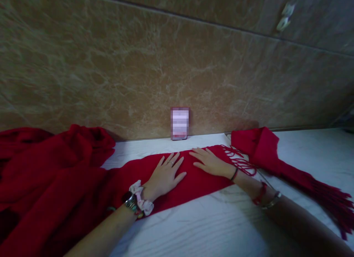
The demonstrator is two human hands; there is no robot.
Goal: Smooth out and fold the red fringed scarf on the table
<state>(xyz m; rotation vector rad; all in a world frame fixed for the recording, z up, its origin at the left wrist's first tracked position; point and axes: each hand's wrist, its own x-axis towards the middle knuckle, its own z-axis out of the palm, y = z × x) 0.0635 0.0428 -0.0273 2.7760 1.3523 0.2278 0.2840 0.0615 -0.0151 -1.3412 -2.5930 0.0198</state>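
Observation:
A red fringed scarf (193,183) lies spread across the white wood-grain surface, its fringe (240,161) pointing right. My left hand (164,175) rests palm down on it with the fingers spread. Beside it, my right hand (211,163) also presses flat on the cloth, nearer the fringed end, fingers stretched toward the left. Neither hand grips anything. On the left, the cloth runs into a large bunched heap of red fabric (55,175). Another red scarf (265,150), folded over and fringed, lies to the right of my right hand.
Against the brown marbled wall (138,72) leans a small upright phone-like object (180,123) with a blurred face. The white surface (188,227) extends in front of the scarf. A small pale fixture (285,17) is on the wall at upper right.

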